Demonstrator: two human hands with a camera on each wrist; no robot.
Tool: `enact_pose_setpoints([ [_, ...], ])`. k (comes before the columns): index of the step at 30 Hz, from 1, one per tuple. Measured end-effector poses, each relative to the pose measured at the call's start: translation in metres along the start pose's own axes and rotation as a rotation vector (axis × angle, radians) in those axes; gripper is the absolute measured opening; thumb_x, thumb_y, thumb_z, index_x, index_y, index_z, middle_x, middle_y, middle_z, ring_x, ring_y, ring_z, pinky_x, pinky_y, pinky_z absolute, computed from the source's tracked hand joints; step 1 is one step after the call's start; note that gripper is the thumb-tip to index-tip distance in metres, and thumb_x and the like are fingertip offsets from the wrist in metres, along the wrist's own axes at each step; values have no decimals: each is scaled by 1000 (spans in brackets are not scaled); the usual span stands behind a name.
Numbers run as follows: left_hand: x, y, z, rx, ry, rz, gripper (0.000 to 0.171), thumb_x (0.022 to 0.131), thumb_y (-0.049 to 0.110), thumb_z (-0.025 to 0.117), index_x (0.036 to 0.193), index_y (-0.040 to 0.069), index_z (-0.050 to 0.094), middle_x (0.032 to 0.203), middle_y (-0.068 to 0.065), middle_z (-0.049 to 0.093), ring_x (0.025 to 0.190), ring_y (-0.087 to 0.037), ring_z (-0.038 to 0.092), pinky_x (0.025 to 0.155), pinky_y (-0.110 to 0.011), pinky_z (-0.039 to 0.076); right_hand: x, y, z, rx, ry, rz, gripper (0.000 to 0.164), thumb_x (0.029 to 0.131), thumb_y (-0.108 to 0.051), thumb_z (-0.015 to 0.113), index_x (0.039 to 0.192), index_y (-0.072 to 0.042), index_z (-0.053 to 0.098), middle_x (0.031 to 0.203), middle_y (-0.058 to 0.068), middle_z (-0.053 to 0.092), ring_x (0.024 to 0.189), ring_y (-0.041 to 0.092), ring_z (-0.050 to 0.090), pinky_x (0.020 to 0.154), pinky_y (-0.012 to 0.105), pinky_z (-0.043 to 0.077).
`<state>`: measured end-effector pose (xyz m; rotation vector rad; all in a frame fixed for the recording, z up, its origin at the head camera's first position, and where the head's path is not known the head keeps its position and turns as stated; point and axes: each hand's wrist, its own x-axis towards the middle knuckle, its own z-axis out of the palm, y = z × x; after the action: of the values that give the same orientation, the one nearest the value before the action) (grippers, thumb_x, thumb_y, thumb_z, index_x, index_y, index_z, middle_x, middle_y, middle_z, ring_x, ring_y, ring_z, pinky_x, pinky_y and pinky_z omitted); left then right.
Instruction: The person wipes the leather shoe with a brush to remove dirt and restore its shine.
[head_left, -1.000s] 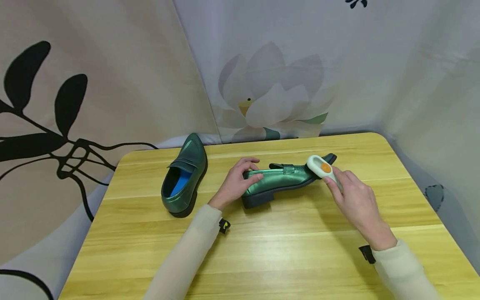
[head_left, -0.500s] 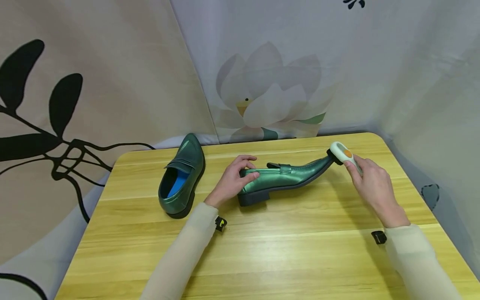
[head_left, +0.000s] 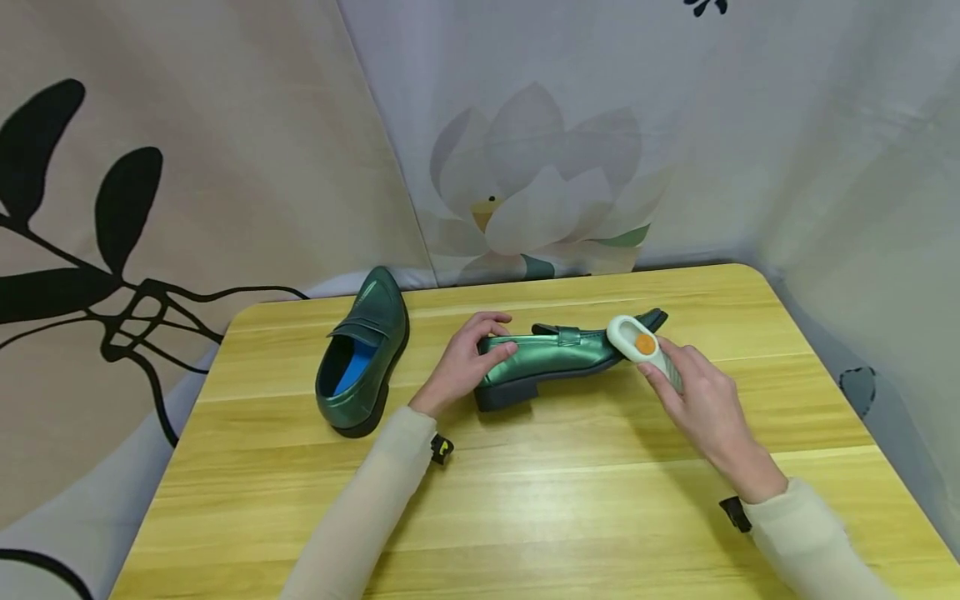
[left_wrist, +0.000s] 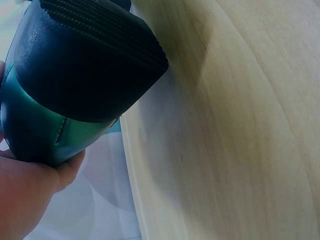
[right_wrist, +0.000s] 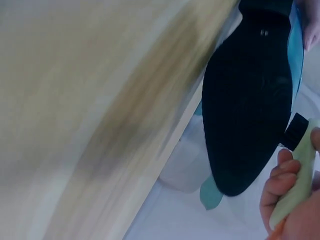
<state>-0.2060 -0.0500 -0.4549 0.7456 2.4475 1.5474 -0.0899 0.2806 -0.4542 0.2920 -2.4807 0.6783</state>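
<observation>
My left hand [head_left: 463, 365] grips a shiny green loafer [head_left: 551, 358] by its heel end, thumb on the near side. The loafer is held sideways above the table, toe to the right. In the left wrist view its black heel block [left_wrist: 85, 70] is close up; the right wrist view shows the dark sole [right_wrist: 247, 100]. My right hand [head_left: 705, 404] holds a small shoe brush [head_left: 626, 335], whitish with an orange patch. The brush's black bristles [right_wrist: 296, 132] meet the upper near the toe, mostly hidden in the head view by the brush body.
A second green loafer [head_left: 382, 312] with a blue insole stands at the back left of the wooden table [head_left: 540, 508], toe pointing away. A printed cloth [head_left: 675, 150] hangs behind the table. Black wrist cameras [head_left: 442, 450] sit on both wrists.
The brush went out to the toe tip half a second ago and is now back left, along the upper behind the toe. The left hand and the loafer stay nearly still.
</observation>
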Motion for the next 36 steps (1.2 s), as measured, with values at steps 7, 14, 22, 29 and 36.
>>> enact_pose_setpoints([
  [7, -2, -1, 0, -8, 4, -1, 16, 101, 23, 70, 107, 9, 67, 146, -3, 54, 140, -24, 46, 116, -46, 35, -1, 6, 0, -18, -4, 32, 44, 95, -16, 77, 131, 6, 64, 93, 18, 66, 66, 23, 52, 52, 37, 42],
  [14, -3, -1, 2, 16, 13, 23, 16, 102, 23, 69, 106, 8, 67, 144, -6, 55, 139, -27, 47, 115, -48, 36, 12, 41, -12, -61, -31, 173, 42, 105, -24, 64, 130, 10, 62, 94, 25, 65, 67, 33, 55, 56, 47, 41],
  [22, -5, 4, 1, -7, 2, 26, 17, 105, 23, 63, 104, 7, 69, 144, -5, 55, 137, -26, 47, 115, -49, 37, 15, 24, -17, -96, -40, 72, 41, 103, -23, 66, 134, 4, 62, 102, 21, 64, 68, 30, 56, 52, 46, 44],
  [29, -5, 4, 0, -17, -3, 20, 19, 107, 23, 59, 103, 8, 69, 145, -4, 54, 138, -25, 46, 115, -49, 36, 13, -13, -2, -74, -41, -223, 57, 109, -48, 45, 135, -1, 64, 108, 16, 63, 69, 28, 57, 55, 44, 47],
  [36, -6, 4, 3, 1, -3, 19, 19, 108, 22, 59, 104, 7, 69, 145, -4, 54, 138, -25, 46, 115, -48, 37, 17, -32, 14, -56, -69, -239, 51, 107, -44, 55, 136, -3, 65, 106, 13, 63, 70, 23, 56, 56, 40, 47],
])
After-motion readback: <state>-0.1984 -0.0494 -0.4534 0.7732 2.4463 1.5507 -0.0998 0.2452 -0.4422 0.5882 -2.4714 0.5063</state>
